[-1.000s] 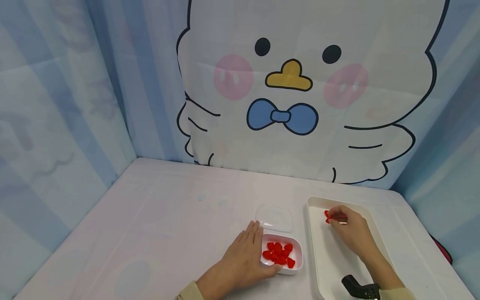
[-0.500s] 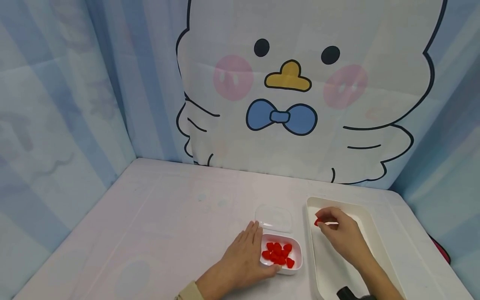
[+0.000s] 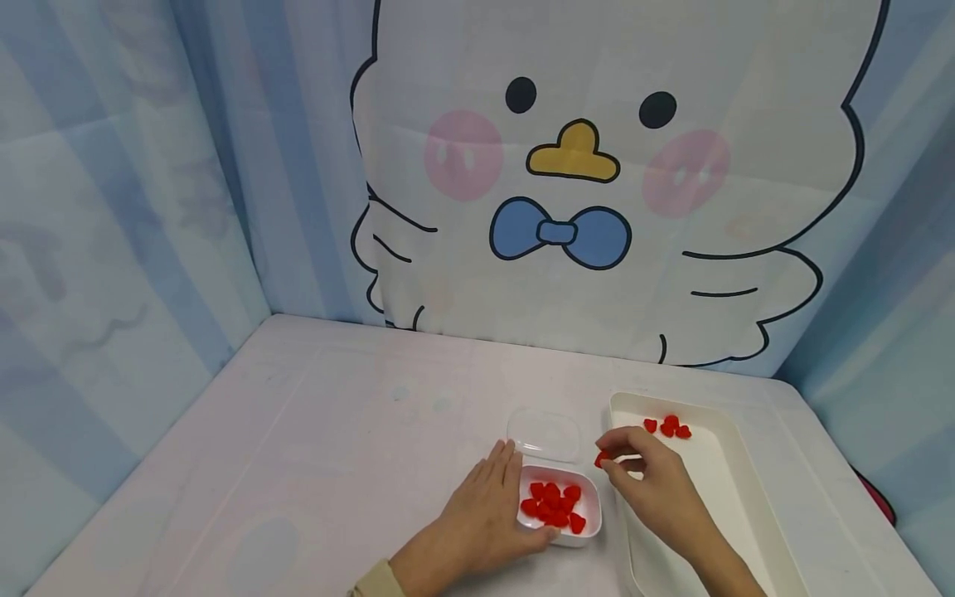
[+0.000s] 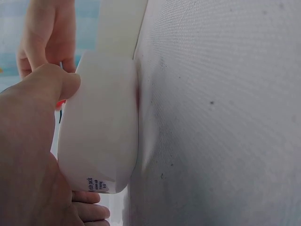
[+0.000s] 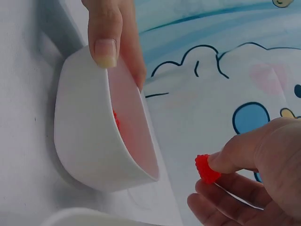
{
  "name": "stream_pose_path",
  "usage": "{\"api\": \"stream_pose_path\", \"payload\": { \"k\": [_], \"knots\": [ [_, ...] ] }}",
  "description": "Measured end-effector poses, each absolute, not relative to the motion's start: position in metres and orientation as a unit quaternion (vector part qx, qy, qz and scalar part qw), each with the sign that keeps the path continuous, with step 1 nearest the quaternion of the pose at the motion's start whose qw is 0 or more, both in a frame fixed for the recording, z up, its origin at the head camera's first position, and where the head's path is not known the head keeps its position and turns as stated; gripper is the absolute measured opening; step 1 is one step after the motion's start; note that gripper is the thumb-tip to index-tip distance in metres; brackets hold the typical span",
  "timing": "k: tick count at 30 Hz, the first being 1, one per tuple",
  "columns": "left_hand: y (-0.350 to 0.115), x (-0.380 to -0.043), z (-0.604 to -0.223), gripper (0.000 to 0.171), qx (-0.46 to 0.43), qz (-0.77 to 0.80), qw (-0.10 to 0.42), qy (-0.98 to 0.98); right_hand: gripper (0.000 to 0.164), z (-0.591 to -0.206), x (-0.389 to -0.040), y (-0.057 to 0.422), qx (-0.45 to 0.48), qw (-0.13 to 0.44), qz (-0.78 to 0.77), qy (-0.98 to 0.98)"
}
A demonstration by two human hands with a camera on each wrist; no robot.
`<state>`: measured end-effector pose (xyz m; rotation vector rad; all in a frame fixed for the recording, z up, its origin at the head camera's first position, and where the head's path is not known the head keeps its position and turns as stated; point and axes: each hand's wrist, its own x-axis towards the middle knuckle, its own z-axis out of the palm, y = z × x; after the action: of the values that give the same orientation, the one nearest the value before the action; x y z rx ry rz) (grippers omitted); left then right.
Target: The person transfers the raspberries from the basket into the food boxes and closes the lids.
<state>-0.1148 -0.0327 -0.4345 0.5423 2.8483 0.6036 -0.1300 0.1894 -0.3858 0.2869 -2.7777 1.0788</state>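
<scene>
A small red piece (image 3: 601, 458) sits pinched between my right thumb and fingertips; my right hand (image 3: 649, 477) is closed just enough to keep hold of it, with the other fingers loosely bent. In the head view the piece shows just off the left rim of the white tray (image 3: 709, 481), and my right wrist view has it raised, apart from the white box (image 3: 593, 507). What matters most is the box's place: from the piece it lies lower, to the left and somewhat nearer to me. The piece looks too stubby to have a clear long axis.

My left hand (image 3: 477, 514) is the one at the box, its fingers straight along the left side and its thumb at the near edge; it holds no piece. A cluster of red pieces (image 3: 554, 502) lies inside the box, and a smaller group (image 3: 671, 429) rests at the tray's far end. The tray's long side runs away from me, right of the box. Just beyond the box a clear lid (image 3: 545, 433) lies on the pale tabletop (image 3: 336, 431). Behind everything hangs a curtain (image 3: 552, 307) printed with a bird in a blue bow tie.
</scene>
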Motion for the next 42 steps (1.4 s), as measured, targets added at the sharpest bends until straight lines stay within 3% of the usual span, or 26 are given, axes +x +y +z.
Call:
{"api": "stream_pose_path", "payload": {
  "k": [12,42],
  "knots": [
    [-0.033,-0.115,-0.434,0.103,0.189,0.197,0.088,0.958,0.027,-0.396,-0.12,0.166,0.056,0.018,0.403,-0.913],
    [-0.035,-0.115,-0.434,0.102,0.207,0.185,0.069,0.958,0.022,-0.411,-0.119,0.152,0.088,0.009,0.429,-0.899]
  ]
}}
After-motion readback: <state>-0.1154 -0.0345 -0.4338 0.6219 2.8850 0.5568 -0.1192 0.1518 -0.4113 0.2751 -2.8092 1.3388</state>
